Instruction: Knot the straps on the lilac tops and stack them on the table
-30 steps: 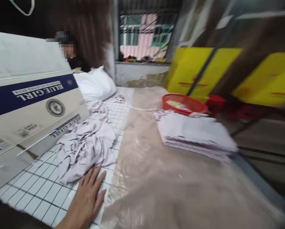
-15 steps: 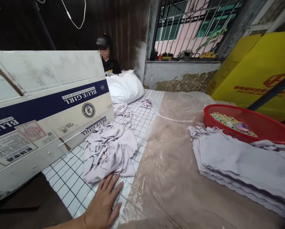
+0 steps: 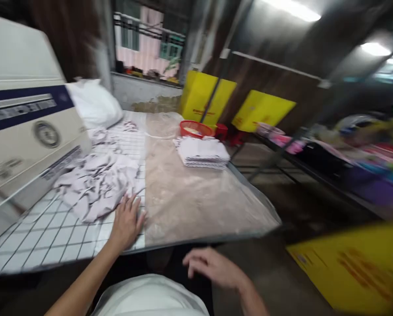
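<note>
Lying on gridded tbl (image 3: 65, 235), L hand (image 3: 126, 224) is spread, R hand (image 3: 212, 265) half-curled off it, both empty, w/ window (image 3: 148, 41) beyond.

A plain white top (image 3: 150, 298) is rounding softly at the front; what seems to be dark legwear (image 3: 201, 284) is showing dimly beyond it; the forearms (image 3: 87, 274), left hand (image 3: 126, 224) and right hand (image 3: 216, 267) are showing bare.

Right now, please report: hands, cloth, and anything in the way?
Left hand on table, at crumpled cloth's near edge. Right hand off table, seemingly empty. Box beside cloth, not blocking left hand.
</note>
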Demonstrator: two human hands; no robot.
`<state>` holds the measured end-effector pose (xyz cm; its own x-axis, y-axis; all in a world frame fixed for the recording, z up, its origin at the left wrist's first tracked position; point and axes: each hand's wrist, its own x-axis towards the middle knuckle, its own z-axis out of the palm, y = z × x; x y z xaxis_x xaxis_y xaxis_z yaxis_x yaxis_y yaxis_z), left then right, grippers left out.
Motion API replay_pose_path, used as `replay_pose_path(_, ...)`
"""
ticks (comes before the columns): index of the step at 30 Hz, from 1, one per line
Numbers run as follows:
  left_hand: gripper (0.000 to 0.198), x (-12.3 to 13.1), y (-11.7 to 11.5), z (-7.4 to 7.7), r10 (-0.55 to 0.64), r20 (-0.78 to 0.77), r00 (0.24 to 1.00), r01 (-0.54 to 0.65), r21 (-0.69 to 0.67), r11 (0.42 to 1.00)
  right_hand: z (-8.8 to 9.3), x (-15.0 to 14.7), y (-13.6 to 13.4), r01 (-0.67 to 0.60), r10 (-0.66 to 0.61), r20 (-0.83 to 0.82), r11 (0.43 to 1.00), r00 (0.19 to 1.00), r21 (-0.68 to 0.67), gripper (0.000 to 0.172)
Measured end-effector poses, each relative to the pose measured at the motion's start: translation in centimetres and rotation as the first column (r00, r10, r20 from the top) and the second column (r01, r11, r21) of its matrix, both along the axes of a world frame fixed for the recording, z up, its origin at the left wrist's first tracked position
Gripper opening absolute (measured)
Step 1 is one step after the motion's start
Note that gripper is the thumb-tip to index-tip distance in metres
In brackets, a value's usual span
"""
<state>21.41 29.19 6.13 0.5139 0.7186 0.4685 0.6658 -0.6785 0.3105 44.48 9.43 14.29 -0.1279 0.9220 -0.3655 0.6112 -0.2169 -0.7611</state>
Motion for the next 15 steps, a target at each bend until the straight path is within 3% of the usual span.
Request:
replay_pose_path(1, 0.049, -0.2, 0.2, -0.4, -0.057, -0.017, 0.998, 0.057, 0.02, 0.998, 0.6, 0.2, -0.1, 0.106, -0.112, 0.047, 0.987, 0.993, 0.122, 0.031)
replay_pose_path(3, 0.047, -0.2, 0.9, -1.1, -0.095, -0.062, 0.994, 0.099, 0.055, 0.994, 0.8, 1.0, 0.3, 0.243, -0.329, 0.177, 0.891, 0.928, 0.384, 0.025)
replay_pose_path(6, 0.046, -0.1, 1.6, -1.4, -0.138, -0.139, 0.981, 0.148, 0.065, 0.987, -0.8, 2.0, 1.8, 0.301, -0.508, 0.325, 0.802, 0.798, 0.516, 0.016)
replay_pose_path(9, 0.044, -0.2, 1.5, -1.3, -0.178, -0.166, 0.97, 0.19, 0.054, 0.98, -1.5, 2.4, 3.0, 0.327, -0.55, 0.267, 0.751, 0.792, 0.574, 0.017)
replay_pose_path(10, 0.044, -0.2, 1.4, -1.4, -0.168, -0.154, 0.974, 0.179, 0.061, 0.982, -0.8, 2.4, 3.1, 0.338, -0.535, 0.201, 0.739, 0.821, 0.583, 0.019)
replay_pose_path(12, 0.043, -0.3, 1.4, -1.5, -0.136, -0.114, 0.984, 0.146, 0.079, 0.986, 2.4, 1.9, 2.6, 0.379, -0.482, -0.002, 0.685, 0.876, 0.622, 0.024)
replay_pose_path(14, 0.043, -0.4, 1.7, -1.8, -0.134, -0.084, 0.987, 0.141, 0.088, 0.986, 7.2, 0.4, 1.5, 0.438, -0.369, -0.267, 0.532, 0.89, 0.725, 0.024)
replay_pose_path(15, 0.042, -0.5, 1.8, -1.9, -0.144, -0.077, 0.987, 0.15, 0.086, 0.985, 9.7, -0.7, 0.8, 0.451, -0.24, -0.382, 0.442, 0.892, 0.775, 0.026)
